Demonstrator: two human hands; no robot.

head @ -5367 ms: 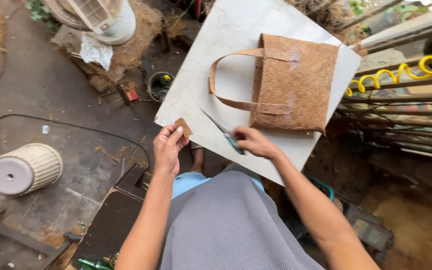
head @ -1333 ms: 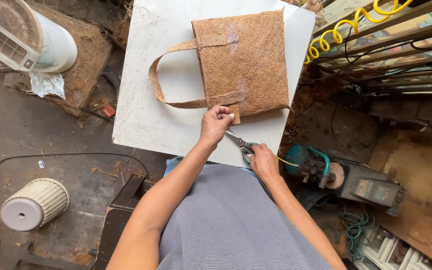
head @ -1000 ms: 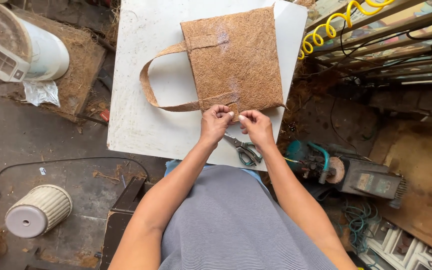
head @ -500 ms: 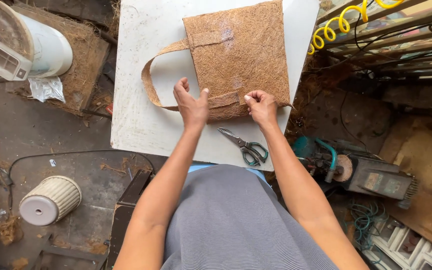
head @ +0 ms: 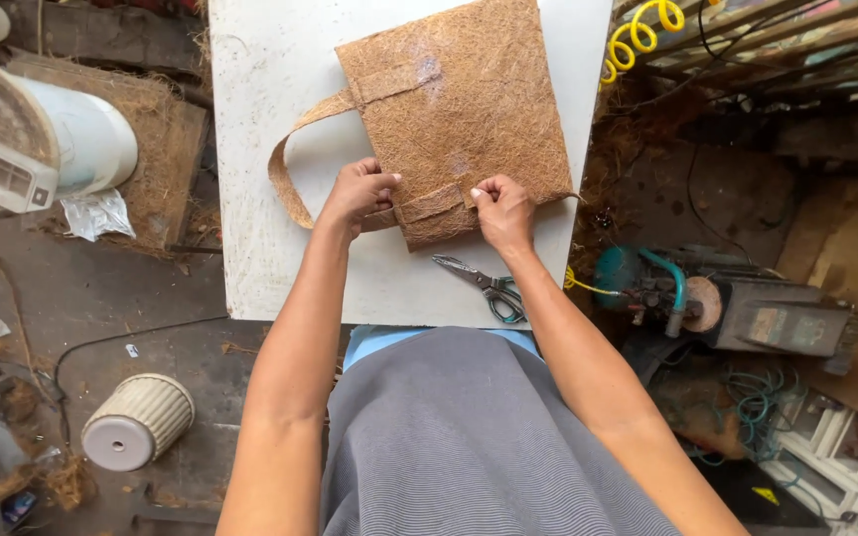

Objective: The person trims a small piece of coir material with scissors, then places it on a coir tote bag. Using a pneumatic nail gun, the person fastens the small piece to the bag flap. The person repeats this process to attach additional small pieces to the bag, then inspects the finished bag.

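White tabletop [head: 280,268] in front of me, worn and stained, cluttered workshop floor around it. Nearest on the table: scissors [head: 484,285] with green handles, lying free just below my right hand. My left hand [head: 357,192] has fingers curled and pressed together, pinching the near handle strap [head: 429,205] where it leaves the coir-fibre bag [head: 459,109]; my right hand [head: 501,210] pinches the same strap end against the bag's near edge, fingertips bunched. Bag lies flat, mid-table, other strap [head: 295,149] looping off to the left. To do this well, I'd say: keep the strap flat and square to the edge, press evenly, both thumbs down. Farther off: ribbed white pot [head: 138,422] on the floor left, white fan housing [head: 12,149] upper left, small compressor [head: 707,303] right, yellow coiled hose [head: 638,30] top right.
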